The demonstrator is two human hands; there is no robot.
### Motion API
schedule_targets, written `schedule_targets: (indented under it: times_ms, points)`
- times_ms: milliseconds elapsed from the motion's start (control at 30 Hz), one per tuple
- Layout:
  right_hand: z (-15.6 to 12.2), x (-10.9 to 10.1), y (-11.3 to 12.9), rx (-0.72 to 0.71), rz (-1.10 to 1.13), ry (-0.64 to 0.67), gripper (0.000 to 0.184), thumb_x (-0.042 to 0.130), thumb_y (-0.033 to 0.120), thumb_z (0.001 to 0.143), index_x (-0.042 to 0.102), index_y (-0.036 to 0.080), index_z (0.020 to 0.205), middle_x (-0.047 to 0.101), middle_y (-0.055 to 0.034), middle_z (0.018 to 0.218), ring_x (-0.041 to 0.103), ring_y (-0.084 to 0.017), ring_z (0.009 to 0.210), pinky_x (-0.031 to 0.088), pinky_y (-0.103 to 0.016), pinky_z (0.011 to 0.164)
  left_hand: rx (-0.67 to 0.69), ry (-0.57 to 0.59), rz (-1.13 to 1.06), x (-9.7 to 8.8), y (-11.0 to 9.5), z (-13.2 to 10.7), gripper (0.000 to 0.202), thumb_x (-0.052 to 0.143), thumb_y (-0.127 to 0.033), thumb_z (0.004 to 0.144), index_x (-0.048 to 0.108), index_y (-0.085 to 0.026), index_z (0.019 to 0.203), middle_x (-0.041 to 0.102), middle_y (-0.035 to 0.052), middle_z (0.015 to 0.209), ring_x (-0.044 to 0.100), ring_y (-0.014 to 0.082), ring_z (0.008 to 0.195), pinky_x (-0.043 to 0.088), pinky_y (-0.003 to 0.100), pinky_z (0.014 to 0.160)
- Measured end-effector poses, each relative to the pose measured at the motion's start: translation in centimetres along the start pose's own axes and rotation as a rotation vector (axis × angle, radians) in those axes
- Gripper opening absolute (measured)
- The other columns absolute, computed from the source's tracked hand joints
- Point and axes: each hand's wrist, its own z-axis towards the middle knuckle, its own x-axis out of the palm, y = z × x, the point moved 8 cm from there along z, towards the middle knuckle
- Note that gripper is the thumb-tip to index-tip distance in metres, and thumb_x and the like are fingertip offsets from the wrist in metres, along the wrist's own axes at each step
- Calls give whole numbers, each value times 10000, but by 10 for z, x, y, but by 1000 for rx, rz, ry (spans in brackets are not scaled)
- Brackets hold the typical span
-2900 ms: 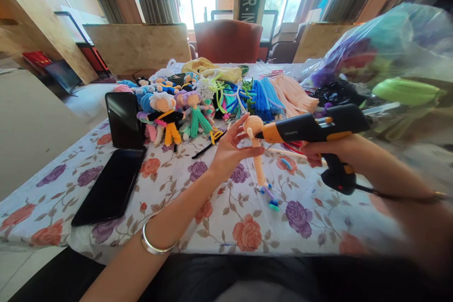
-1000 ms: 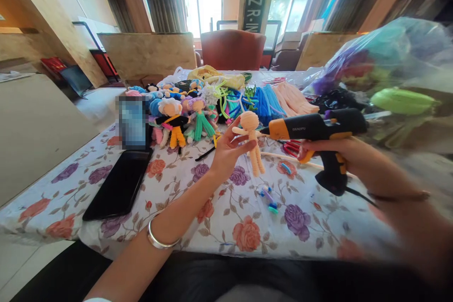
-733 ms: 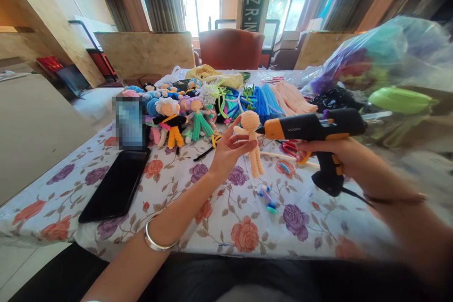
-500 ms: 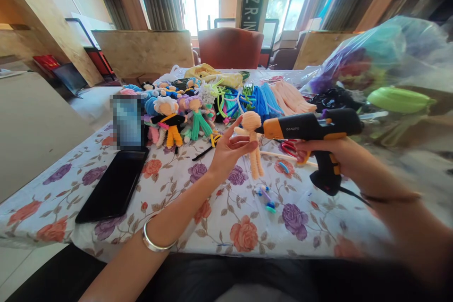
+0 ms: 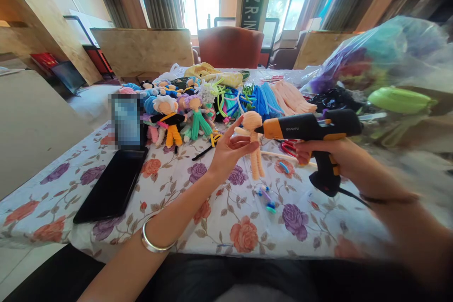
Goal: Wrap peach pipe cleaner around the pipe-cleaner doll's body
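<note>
Upright in my left hand (image 5: 231,148) is a peach doll body (image 5: 255,160) with a round head and two legs, made of fuzzy stems. My fingers close round its torso from the left. My right hand (image 5: 325,148) grips a black and orange glue gun (image 5: 311,126) by its handle. The gun's nozzle points left and meets the doll around the neck; whether glue is coming out cannot be seen. Below the doll, small coloured stem pieces (image 5: 267,200) lie on the flowered tablecloth (image 5: 219,226). Red-handled scissors (image 5: 289,147) are partly hidden behind the gun.
Finished dolls (image 5: 170,122) are heaped at the back left. Bundles of blue stems (image 5: 266,100) and peach stems (image 5: 292,96) lie behind my hands. A black tablet (image 5: 111,186) rests at the left, near a propped, blurred screen (image 5: 126,121). A plastic bag (image 5: 385,52) bulges at the right.
Almost nothing differs. Both hands keep their hold, and the glue gun's nozzle stays against the doll; the view has shifted very slightly.
</note>
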Motion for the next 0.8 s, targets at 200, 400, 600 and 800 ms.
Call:
schedule_targets:
  times_ms: [200, 400, 600, 800]
  points:
    - [1, 0, -1, 11, -10, -2, 295, 709, 366, 674, 547, 201, 490, 548, -8, 520, 536, -149, 544, 432, -317, 574, 3, 3, 23, 0, 0, 0, 859, 856, -240, 586, 491, -342, 1357, 720, -51, 759, 670, 111, 712, 494, 257, 763]
    - [2, 0, -2, -8, -16, 23, 330, 702, 385, 695, 528, 195, 489, 538, -4, 525, 528, -143, 555, 417, -315, 604, 6, 13, 39, 0, 1, 0, 853, 844, -241, 607, 477, -343, 1370, 724, -45, 778, 674, 126, 739, 491, 275, 773]
    - [-1, -1, -1, 14, -58, 11, 355, 692, 426, 708, 516, 200, 498, 536, -12, 536, 520, -153, 553, 409, -329, 588, 19, 14, 52, -1, 0, 1, 829, 843, -242, 613, 493, -340, 1357, 726, -40, 795, 679, 130, 746, 492, 270, 767]
    - [0, -1, -2, 6, -59, 19, 355, 683, 409, 716, 509, 209, 480, 536, -15, 522, 510, -150, 536, 407, -332, 574, 5, 11, 41, 1, -2, 0, 865, 848, -230, 597, 479, -337, 1372, 722, -39, 779, 675, 126, 744, 501, 266, 770]
